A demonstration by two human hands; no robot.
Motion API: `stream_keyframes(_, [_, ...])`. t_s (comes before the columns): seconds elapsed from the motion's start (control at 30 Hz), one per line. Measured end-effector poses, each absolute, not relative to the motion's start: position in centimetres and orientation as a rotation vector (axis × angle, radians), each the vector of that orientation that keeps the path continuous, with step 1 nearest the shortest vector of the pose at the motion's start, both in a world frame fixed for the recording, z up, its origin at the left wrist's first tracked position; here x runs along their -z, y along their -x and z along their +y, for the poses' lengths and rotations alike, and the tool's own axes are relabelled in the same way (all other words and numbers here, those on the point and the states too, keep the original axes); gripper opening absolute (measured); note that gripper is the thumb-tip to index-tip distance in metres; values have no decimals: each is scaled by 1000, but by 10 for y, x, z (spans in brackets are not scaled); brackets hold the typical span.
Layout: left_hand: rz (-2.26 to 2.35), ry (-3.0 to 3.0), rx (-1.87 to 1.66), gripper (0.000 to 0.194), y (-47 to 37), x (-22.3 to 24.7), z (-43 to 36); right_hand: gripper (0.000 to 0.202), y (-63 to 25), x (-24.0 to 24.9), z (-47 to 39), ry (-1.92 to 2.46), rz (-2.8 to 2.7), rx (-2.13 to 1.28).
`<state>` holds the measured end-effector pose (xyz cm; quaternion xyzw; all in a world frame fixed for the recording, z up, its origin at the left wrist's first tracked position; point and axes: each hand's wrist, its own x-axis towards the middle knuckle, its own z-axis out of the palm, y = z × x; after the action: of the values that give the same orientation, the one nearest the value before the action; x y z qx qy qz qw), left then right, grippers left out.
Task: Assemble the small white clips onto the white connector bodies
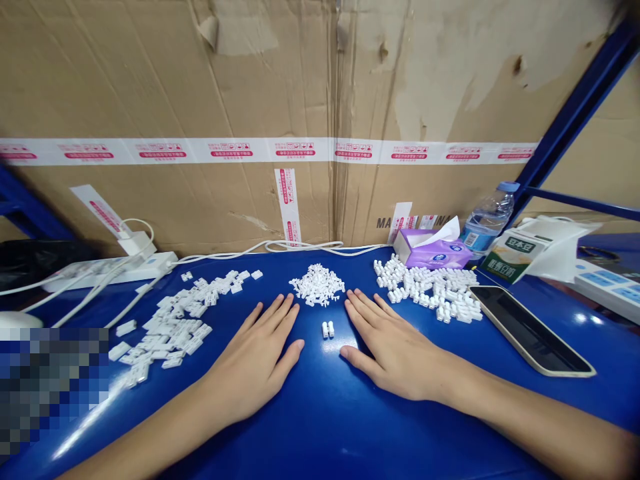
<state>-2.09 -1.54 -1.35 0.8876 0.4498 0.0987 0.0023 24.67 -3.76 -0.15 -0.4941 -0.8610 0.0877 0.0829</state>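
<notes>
My left hand [260, 357] lies flat on the blue table [320, 427], palm down, holding nothing. Mirroring it, my right hand [387, 347] also rests flat with its fingers stretched forward. Between the two thumbs sits a small white two-part plastic connector piece [328, 329], touched by neither hand. Just beyond the fingertips is a heap of tiny white plastic pieces [318, 285]. Left of my left hand spreads a pile of flat white plastic pieces [175, 323]. A pile of white connector pieces [425, 287] lies beyond my right hand.
At the right lie a phone [533, 330], a purple tissue pack [433, 250], a water bottle [490, 217] and a green-and-white carton [517, 253]. A power strip [115, 270] with white cables stands at the back left. Cardboard [240, 93] walls off the back.
</notes>
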Motion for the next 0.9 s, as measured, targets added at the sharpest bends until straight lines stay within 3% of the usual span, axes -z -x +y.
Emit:
stream_keyframes(0.17, [1400, -2823, -351, 59, 23, 17, -14, 80, -247, 3, -37, 1404, -2532, -271])
stream_keyframes(0.5, [1418, -2838, -293, 60, 22, 17, -13, 45, -235, -6, -43, 1012, -2466, -256])
stream_keyframes(0.9, [1434, -2818, -253, 61, 21, 16, -13, 25, -238, -12, -38, 1085, -2459, -99])
